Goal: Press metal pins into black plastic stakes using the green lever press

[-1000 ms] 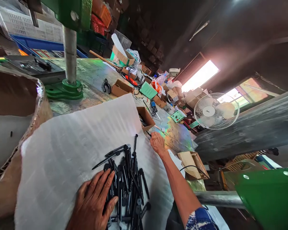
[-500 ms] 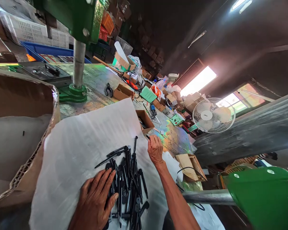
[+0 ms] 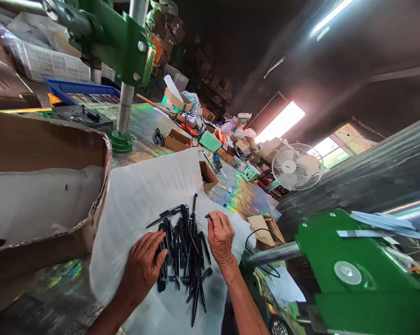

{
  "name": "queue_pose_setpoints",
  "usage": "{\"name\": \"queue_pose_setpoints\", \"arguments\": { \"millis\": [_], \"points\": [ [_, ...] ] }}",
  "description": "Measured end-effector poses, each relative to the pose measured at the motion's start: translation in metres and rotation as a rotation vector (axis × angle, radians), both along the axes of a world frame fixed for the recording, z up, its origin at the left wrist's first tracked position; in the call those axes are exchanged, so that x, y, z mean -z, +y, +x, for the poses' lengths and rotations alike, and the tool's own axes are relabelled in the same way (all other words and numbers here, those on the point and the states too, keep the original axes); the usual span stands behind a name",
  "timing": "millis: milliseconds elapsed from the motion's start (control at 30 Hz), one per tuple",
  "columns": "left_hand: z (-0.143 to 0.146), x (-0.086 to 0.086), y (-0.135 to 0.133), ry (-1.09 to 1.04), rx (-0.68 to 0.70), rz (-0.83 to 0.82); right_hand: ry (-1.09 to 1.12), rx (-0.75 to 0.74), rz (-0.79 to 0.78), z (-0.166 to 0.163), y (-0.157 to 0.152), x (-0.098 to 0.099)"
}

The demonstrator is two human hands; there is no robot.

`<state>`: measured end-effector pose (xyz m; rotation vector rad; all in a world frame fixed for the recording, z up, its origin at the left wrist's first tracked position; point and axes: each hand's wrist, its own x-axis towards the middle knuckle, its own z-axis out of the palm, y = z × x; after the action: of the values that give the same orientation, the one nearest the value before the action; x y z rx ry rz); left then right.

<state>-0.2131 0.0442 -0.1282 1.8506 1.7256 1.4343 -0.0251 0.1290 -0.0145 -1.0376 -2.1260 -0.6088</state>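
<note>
Left hand [image 3: 142, 265] is spread flat, fingers pressing on the heap of black plastic stakes [image 3: 184, 246], which is a good way to stop the pile sliding; right hand [image 3: 221, 239] is curled, its fingertips [image 3: 210, 218] pinching a small black piece [image 3: 207, 216] (too tiny to make out properly), and a tip pinch suits that size. The heap sits mid-way on a white sheet [image 3: 143, 195]; a big cardboard box [image 3: 45, 153] is left of the sheet; a small open carton [image 3: 207, 176] sits at its far edge.
</note>
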Motion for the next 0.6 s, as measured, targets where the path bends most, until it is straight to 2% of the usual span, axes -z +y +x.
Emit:
{"name": "queue_pose_setpoints", "arguments": {
  "millis": [100, 200, 267, 333, 433, 600],
  "points": [
    [-0.005, -0.018, -0.003, -0.334, 0.025, -0.075, -0.016, -0.049, 0.026, -0.003, -0.021, -0.004],
    [-0.004, -0.054, -0.007, -0.706, 0.109, -0.343, -0.029, -0.143, 0.033, -0.008, -0.043, -0.005],
    [0.0, -0.078, -0.008, -0.939, 0.278, -0.499, -0.051, -0.209, 0.019, -0.012, -0.059, -0.003],
    [0.006, -0.092, -0.008, -1.195, 0.476, -0.638, -0.079, -0.257, 0.003, -0.014, -0.072, -0.001],
    [0.015, -0.098, -0.008, -1.509, 0.63, -0.762, -0.12, -0.317, -0.009, -0.014, -0.087, 0.002],
    [0.028, -0.1, -0.011, -1.699, 0.545, -0.805, -0.13, -0.373, -0.082, -0.009, -0.098, 0.003]
  ]
}}
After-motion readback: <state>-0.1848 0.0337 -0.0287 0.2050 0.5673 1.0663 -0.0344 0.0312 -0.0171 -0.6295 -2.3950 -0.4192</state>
